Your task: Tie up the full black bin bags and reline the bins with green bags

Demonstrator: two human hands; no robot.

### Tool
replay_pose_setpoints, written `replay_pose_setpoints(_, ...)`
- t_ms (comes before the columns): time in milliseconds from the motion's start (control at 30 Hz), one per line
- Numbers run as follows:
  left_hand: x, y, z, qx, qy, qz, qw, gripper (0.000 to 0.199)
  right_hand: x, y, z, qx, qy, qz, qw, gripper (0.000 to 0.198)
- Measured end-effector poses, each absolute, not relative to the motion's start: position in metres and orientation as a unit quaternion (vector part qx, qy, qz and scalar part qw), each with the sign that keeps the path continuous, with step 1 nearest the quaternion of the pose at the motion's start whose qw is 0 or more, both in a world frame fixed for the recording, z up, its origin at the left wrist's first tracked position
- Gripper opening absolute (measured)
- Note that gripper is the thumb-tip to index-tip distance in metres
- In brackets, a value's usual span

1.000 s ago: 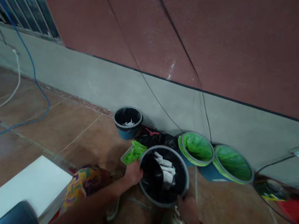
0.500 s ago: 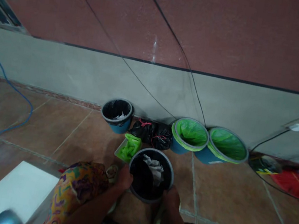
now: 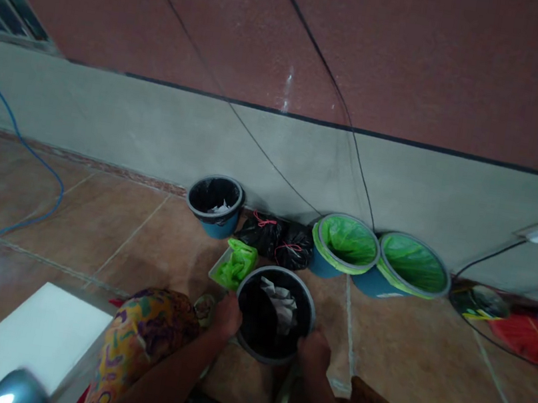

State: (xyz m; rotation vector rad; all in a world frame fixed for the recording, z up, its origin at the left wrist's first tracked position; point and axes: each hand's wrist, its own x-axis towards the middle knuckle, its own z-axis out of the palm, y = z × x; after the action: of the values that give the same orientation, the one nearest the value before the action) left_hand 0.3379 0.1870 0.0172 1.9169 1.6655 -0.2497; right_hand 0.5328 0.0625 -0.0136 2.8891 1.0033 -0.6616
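A round trash bin (image 3: 313, 304) with a grey rim and a black liner stands on the floor between my feet. Crumpled pale paper (image 3: 282, 306) lies inside it. My left hand (image 3: 227, 316) is closed at the left side of the rim, and my right hand (image 3: 314, 353) is closed at the lower right side. Whether the fingers pinch the rim or the liner's edge is too dark to tell. Just beyond my left hand, a small tray (image 3: 216, 273) carries bunched bright green plastic bags (image 3: 239, 264).
Along the wall stand a blue bin (image 3: 219, 226) with a black liner, two tied black bags (image 3: 264, 234), and two blue bins (image 3: 325, 264) lined in green. A white board-like surface (image 3: 37, 328) is at lower left. Cables (image 3: 45, 212) cross the left floor; a red cushion-like item (image 3: 527, 334) lies right.
The view has shifted slightly, so the scene sits a little further right. Both hands stay at the bin's rim, and the bin and paper look the same.
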Motion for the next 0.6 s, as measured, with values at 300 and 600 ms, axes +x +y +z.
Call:
replay_pose_setpoints(300, 0.337, 0.191, 0.014, 0.721, 0.622, -0.109, 0.284, 0.032, 0.537, 0.066, -0.013, 0.917, 0.324, -0.232, 0.024, 0.025)
replay_pose_setpoints(600, 0.335, 0.191, 0.013, 0.735, 0.608, -0.115, 0.277, 0.031, 0.544, 0.067, -0.011, 0.907, 0.338, -0.250, 0.024, 0.026)
